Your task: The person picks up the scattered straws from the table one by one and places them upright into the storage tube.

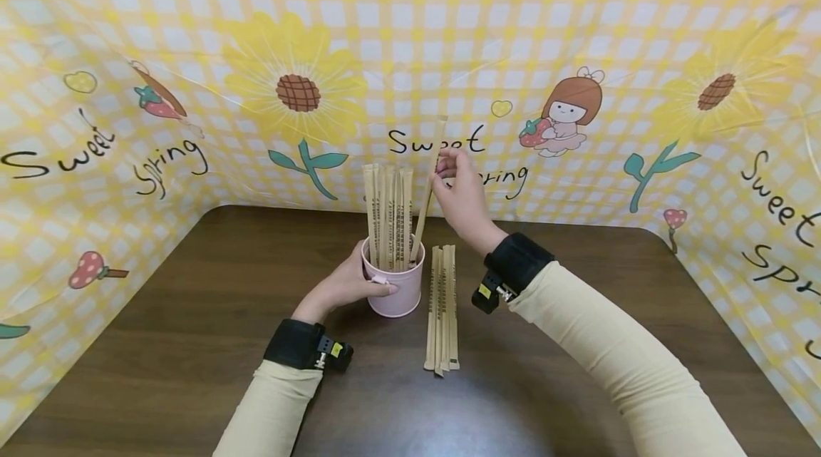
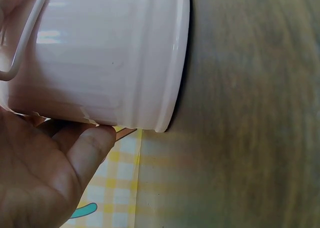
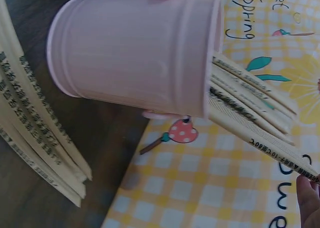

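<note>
A small pink bucket (image 1: 396,293) stands on the dark wooden table (image 1: 192,314), holding several paper-wrapped chopstick packets (image 1: 387,211) upright. My left hand (image 1: 349,284) grips the bucket's left side; the bucket wall (image 2: 100,53) fills the left wrist view with my thumb (image 2: 87,148) against it. My right hand (image 1: 458,193) pinches the top of one wrapped packet (image 1: 426,193) that leans with its lower end inside the bucket. The right wrist view shows the bucket (image 3: 135,53) with packets (image 3: 255,118) sticking out of it.
A few more wrapped packets (image 1: 441,307) lie flat side by side on the table just right of the bucket; their ends (image 3: 35,138) show in the right wrist view. A yellow checked sunflower cloth (image 1: 577,29) walls the table at back and sides.
</note>
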Tool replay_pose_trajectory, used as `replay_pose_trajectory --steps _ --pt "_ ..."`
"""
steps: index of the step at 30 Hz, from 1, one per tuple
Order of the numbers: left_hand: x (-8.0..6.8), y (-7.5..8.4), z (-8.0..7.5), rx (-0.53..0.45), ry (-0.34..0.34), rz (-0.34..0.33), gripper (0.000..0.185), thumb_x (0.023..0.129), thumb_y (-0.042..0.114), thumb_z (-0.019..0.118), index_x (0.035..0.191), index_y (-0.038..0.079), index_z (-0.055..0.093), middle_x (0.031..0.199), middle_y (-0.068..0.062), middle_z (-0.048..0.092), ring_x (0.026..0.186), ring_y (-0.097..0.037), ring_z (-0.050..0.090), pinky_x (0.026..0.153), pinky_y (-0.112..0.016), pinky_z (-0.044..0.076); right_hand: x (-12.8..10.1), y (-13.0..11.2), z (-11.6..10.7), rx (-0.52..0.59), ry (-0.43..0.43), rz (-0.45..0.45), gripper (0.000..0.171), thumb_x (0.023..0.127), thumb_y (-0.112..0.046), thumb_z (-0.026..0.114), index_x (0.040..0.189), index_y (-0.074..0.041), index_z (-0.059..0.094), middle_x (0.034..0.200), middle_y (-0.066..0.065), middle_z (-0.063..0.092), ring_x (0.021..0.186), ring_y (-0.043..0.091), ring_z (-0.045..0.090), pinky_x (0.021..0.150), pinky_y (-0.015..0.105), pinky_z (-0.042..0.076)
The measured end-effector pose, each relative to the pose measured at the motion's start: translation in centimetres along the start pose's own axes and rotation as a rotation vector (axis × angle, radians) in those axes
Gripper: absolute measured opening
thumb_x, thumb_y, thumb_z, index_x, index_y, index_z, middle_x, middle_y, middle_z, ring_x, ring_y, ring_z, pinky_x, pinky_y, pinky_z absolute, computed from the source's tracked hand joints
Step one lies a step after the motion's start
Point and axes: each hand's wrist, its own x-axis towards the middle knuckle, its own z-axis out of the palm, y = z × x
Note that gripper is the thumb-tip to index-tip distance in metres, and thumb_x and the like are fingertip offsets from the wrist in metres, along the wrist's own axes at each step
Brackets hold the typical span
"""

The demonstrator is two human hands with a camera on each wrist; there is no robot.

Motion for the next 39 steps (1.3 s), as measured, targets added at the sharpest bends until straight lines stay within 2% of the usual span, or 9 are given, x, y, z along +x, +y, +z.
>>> replay_pose_trajectory --steps 8,15,20,24,31,39 --pt "0.0 0.1 0.0 -0.003 0.001 0.021 0.091 0.080 0.011 0.083 0.151 -0.001 0.026 0.143 -0.025 0.046 0.126 -0.034 0.054 0.103 -0.039 0.045 -0.7 1.4 1.6 -0.011 -0.012 0.035 0.041 0.098 0.003 0.056 0.138 0.008 0.048 0.118 0.024 0.059 0.111 0.037 0.062 0.092 0.042 0.054" --pt "-0.1 0.1 -0.1 -0.014 -0.007 -0.019 0.103 0.083 0.014 0.081 0.158 -0.001 0.013 0.148 -0.026 0.042 0.132 -0.037 0.051 0.107 -0.043 0.044 -1.8 2.8 3.0 -0.037 -0.063 0.019 0.039 0.098 0.004 0.056 0.136 0.009 0.049 0.116 0.024 0.060 0.110 0.037 0.063 0.091 0.044 0.056" --pt "-0.1 0.2 0.0 -0.001 -0.012 0.014 0.104 0.082 0.017 0.082 0.158 -0.001 0.014 0.147 -0.025 0.043 0.129 -0.033 0.052 0.104 -0.038 0.045 -2.5 3.6 4.0 -0.051 -0.101 0.001 0.038 0.097 0.006 0.057 0.135 0.010 0.050 0.115 0.025 0.060 0.108 0.037 0.064 0.090 0.044 0.056" --pt "0.0 0.2 -0.1 -0.016 -0.014 0.017 0.102 0.081 0.015 0.082 0.158 0.002 0.016 0.149 -0.025 0.043 0.130 -0.035 0.051 0.106 -0.040 0.044 -3.0 4.2 4.6 -0.054 -0.105 -0.010 0.038 0.097 0.006 0.058 0.134 0.010 0.050 0.114 0.024 0.061 0.107 0.036 0.064 0.089 0.044 0.056" --pt "0.4 0.5 0.2 -0.021 -0.009 0.018 0.101 0.082 0.011 0.082 0.158 0.001 0.016 0.148 -0.025 0.044 0.130 -0.036 0.053 0.105 -0.040 0.045 -3.6 4.5 4.4 -0.044 -0.088 0.000 0.038 0.097 0.005 0.058 0.134 0.009 0.050 0.114 0.024 0.061 0.108 0.037 0.064 0.091 0.046 0.057" --pt "0.3 0.0 0.2 -0.015 -0.003 0.030 0.095 0.082 0.011 0.082 0.154 0.000 0.021 0.144 -0.025 0.046 0.128 -0.036 0.053 0.103 -0.038 0.046 -4.0 5.0 3.2 -0.028 -0.087 0.047 0.045 0.098 -0.002 0.061 0.141 0.006 0.048 0.116 0.022 0.062 0.110 0.035 0.065 0.094 0.044 0.057"
